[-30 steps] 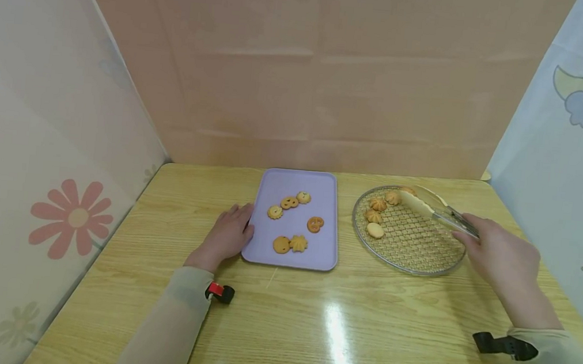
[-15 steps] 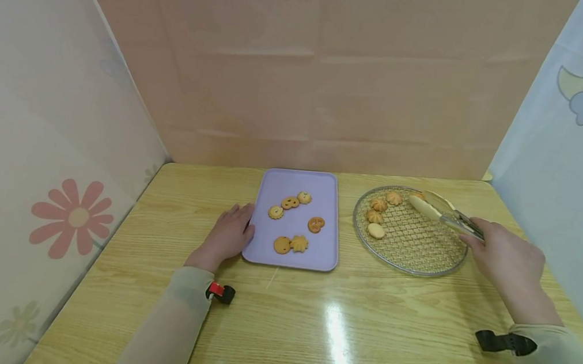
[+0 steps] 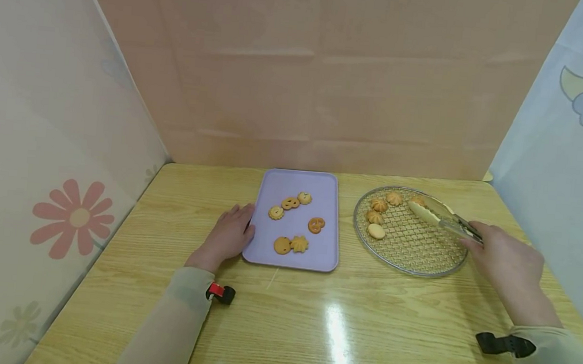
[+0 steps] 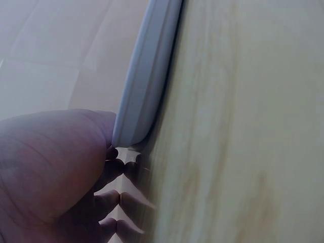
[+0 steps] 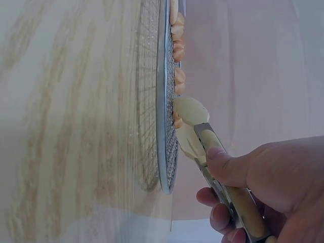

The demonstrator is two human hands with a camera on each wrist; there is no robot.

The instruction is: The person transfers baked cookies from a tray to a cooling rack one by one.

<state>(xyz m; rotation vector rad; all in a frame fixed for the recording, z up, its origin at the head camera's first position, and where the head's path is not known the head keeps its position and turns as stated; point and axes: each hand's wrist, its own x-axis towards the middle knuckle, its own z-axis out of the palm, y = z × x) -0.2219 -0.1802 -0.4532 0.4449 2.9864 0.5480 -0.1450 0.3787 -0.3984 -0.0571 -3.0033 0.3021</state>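
Observation:
My right hand [image 3: 505,258] grips metal tongs [image 3: 454,226] with cream tips, over the back of a round wire rack [image 3: 415,256]. Between the tong tips sits a golden cookie [image 3: 417,200], partly hidden; contact is hard to judge. The right wrist view shows the thumb on one arm of the tongs [image 5: 210,142] and curled fingers on the other. My left hand [image 3: 227,233] rests on the table at the left side of a purple tray [image 3: 265,249], fingers relaxed. In the left wrist view its thumb touches the tray's rim [image 4: 142,91].
Ridged cookies [image 3: 379,205] and a smooth oval cookie [image 3: 376,231] lie along the rack's left side. The tray carries several cookies, among them a pretzel-shaped cookie [image 3: 316,225] and a star-shaped cookie [image 3: 299,243]. A tan backdrop [image 3: 325,92] stands behind the table.
The tongs have moved a little to the right, then slightly down toward the rack. The cookie at their tips has shifted right along the back of the rack. My left hand stays in place.

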